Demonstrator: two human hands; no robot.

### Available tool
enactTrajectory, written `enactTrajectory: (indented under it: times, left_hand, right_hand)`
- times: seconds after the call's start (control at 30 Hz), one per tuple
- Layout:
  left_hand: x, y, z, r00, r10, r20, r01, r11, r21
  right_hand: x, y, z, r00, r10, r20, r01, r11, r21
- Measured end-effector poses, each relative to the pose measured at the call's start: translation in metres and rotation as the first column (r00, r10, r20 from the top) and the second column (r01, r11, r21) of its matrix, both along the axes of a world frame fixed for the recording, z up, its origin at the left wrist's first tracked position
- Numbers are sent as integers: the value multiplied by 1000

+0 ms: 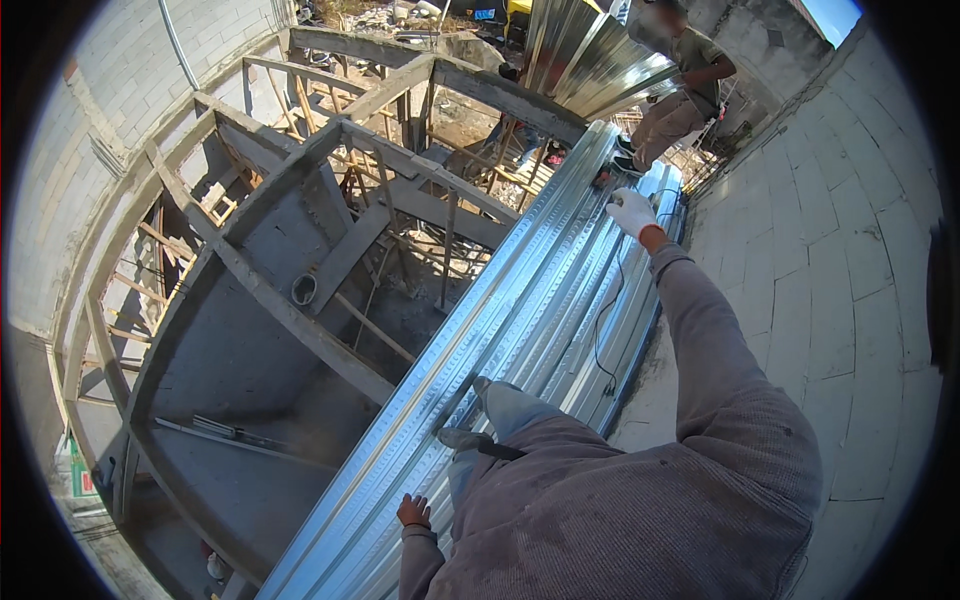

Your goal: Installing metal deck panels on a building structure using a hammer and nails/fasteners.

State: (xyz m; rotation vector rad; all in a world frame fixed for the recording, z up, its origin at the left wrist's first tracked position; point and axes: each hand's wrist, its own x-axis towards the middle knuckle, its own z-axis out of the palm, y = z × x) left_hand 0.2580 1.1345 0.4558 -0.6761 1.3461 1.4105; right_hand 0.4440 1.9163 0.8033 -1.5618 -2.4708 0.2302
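My right hand (632,212), in a white glove with an orange cuff, reaches far forward above the ribbed metal decking sheets (520,300). Its fingers look curled in; whatever they may hold is hidden. Just beyond it, a small dark and reddish object (602,179) lies on the sheets near a co-worker's shoes. My left hand (413,511) is bare, with its fingers apart and nothing in them, over the sheets beside my left leg. My shoes (465,438) stand on the shiny sheets.
A co-worker (680,90) at the far end is beside upright metal sheets (590,60). A black cable (598,335) snakes along the decking. Left of the decking edge is a deep drop between concrete beams (290,300). A block wall (800,260) rises on the right.
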Motion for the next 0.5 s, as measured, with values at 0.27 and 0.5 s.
enactTrajectory:
  times: [0.27,0.5]
  left_hand:
    - [-45,49,5,997,13,-73,-16,999,-39]
    - [-57,83,-6,985,46,-168,-45,999,10]
  right_hand:
    - [27,34,62,993,-101,-59,107,986,130]
    - [38,107,68,981,-127,-144,153,971,186]
